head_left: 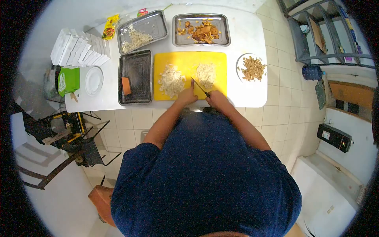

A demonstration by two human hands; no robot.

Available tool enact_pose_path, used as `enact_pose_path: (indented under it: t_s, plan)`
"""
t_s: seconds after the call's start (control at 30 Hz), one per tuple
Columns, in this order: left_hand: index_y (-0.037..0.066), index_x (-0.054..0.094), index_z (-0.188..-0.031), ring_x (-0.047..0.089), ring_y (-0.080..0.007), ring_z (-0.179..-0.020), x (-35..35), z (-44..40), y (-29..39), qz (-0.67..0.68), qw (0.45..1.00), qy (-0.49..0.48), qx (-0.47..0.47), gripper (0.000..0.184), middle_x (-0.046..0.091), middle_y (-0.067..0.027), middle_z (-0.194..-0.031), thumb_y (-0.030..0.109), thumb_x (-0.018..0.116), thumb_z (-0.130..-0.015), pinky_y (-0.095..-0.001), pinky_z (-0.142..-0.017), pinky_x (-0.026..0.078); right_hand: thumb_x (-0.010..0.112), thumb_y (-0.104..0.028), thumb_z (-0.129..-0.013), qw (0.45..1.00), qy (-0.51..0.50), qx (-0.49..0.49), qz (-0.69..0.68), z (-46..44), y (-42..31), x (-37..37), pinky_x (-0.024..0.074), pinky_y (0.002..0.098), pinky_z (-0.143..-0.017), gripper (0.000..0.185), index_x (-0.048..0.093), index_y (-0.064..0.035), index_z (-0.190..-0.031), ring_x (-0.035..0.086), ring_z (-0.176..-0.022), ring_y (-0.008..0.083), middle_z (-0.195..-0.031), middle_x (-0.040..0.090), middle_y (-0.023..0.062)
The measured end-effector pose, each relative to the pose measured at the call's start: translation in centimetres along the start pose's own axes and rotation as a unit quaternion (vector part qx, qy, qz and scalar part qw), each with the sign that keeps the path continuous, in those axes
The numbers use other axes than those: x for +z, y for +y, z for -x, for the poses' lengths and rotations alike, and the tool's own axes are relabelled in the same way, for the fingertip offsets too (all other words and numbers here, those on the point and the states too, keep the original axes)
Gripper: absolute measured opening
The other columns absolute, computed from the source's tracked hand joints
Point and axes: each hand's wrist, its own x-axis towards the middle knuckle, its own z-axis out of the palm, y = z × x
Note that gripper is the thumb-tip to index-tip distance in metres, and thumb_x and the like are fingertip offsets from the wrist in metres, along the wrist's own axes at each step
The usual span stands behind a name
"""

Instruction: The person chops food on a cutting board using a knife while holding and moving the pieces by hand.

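My right hand (pixel 216 98) is closed around the black handle of a knife (pixel 199 87), whose blade points up and left over the yellow cutting board (pixel 189 57). My left hand (pixel 187 96) is at the board's lower edge, its index finger stretched up beside the blade near the tip; whether it touches the blade I cannot tell. To the left on the board lies a heap of pale chopped food (pixel 171 81). A second, finer-looking pale heap (pixel 205 74) is on the right, just beyond the blade.
Left of the board stands a dark tray (pixel 135 67) with an orange block (pixel 126 85). Behind are a metal tray (pixel 160 23) of pale pieces and another tray (pixel 177 39) of browned pieces. Brown strips (pixel 254 69) sit on a plate at right. White boxes (pixel 75 49) stand far left.
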Motion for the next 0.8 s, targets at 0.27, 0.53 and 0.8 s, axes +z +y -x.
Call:
enact_pose_path:
  t_s: [0.27, 0.53, 0.8]
  plan:
    - [0.006, -0.003, -0.149, 0.064, -0.0402, -0.089, 0.4, -0.2, -0.5, 0.003, 1.000, 0.016, 0.007, 0.103, 0.064, -0.0275, -0.099, 0.029, 0.062, -0.072, -0.0465, -0.077, 0.052, 0.051, -0.023, -0.088, 0.999, 0.003, 0.019, 0.031, 1.2, 1.2, 2.2, 0.0506, 0.0518, -0.074, 0.028, 0.062, 0.0008, -0.095, 0.063, -0.083, 0.0428, -0.090, 0.065, 0.0248]
    - [0.006, -0.009, -0.148, 0.064, -0.0418, -0.085, 1.0, -0.6, -0.8, 0.017, 1.000, 0.016, 0.017, 0.105, 0.065, -0.0282, -0.095, 0.029, 0.062, -0.073, -0.0466, -0.075, 0.052, 0.050, -0.023, -0.088, 0.999, 0.025, 0.018, 0.032, 1.1, 0.0, 1.3, 0.0507, 0.0515, -0.074, 0.028, 0.063, 0.0012, -0.093, 0.064, -0.082, 0.0422, -0.088, 0.065, 0.0255]
    - [0.005, -0.010, -0.147, 0.064, -0.0430, -0.084, 1.4, -1.1, -1.2, 0.052, 0.998, 0.010, 0.024, 0.104, 0.064, -0.0297, -0.094, 0.029, 0.059, -0.074, -0.0472, -0.076, 0.052, 0.054, -0.026, -0.083, 0.997, -0.042, 0.058, 0.023, 1.2, -1.6, -0.9, 0.0496, 0.0507, -0.078, 0.032, 0.064, 0.0031, -0.090, 0.063, -0.085, 0.0439, -0.088, 0.064, 0.0290]
